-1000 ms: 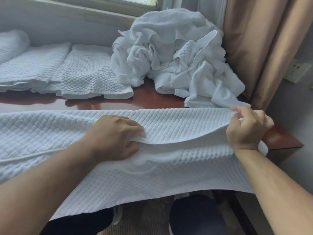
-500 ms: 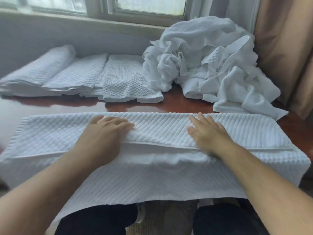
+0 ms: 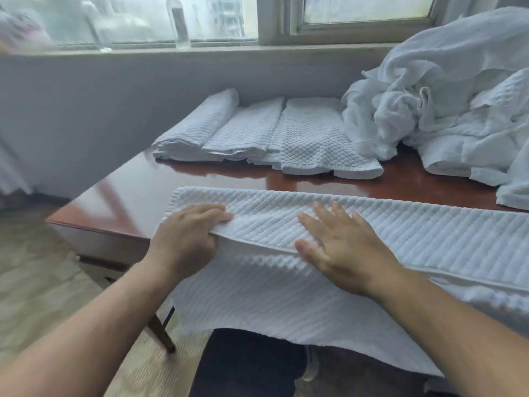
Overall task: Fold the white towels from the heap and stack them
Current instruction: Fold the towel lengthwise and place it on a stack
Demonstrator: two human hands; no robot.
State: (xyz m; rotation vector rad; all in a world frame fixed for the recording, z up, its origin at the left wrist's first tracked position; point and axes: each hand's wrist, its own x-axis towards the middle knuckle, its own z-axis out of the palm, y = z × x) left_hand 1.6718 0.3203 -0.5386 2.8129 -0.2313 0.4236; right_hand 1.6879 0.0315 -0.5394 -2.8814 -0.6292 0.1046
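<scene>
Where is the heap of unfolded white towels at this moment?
In the head view, the heap lies at the far right of the wooden table, below the window, right beside the folded towels lined up to its left.

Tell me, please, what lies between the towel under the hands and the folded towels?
Only bare table separates the towel from the folded towels: head view.
</scene>
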